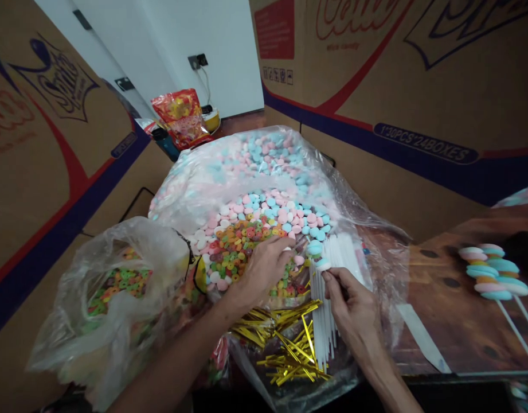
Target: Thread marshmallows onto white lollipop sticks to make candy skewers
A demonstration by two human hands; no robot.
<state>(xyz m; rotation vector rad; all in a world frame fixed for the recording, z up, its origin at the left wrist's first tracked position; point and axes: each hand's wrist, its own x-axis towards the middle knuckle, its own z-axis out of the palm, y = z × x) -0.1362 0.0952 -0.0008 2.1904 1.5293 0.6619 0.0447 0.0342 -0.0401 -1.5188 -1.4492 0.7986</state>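
Observation:
My right hand (347, 301) is closed around a candy skewer (316, 255), its top threaded with blue, green and white marshmallow pieces. My left hand (268, 267) reaches over the pile, its fingers curled together near a small pale piece; what they pinch is hard to make out. Under it lie colourful gummy rings (229, 249), with pink, blue and white marshmallows (285, 212) behind them. A bundle of white sticks (328, 321) lies beside my right hand. Gold twist ties (289, 350) are scattered in front.
A large clear bag of marshmallows (264, 155) stands behind the pile. At left is a plastic bag of gummy rings (121, 281). Finished skewers (493, 272) lie at right, near a white strip (422, 338). Cardboard boxes (53, 166) flank the table, and a red packet (180, 115) stands behind.

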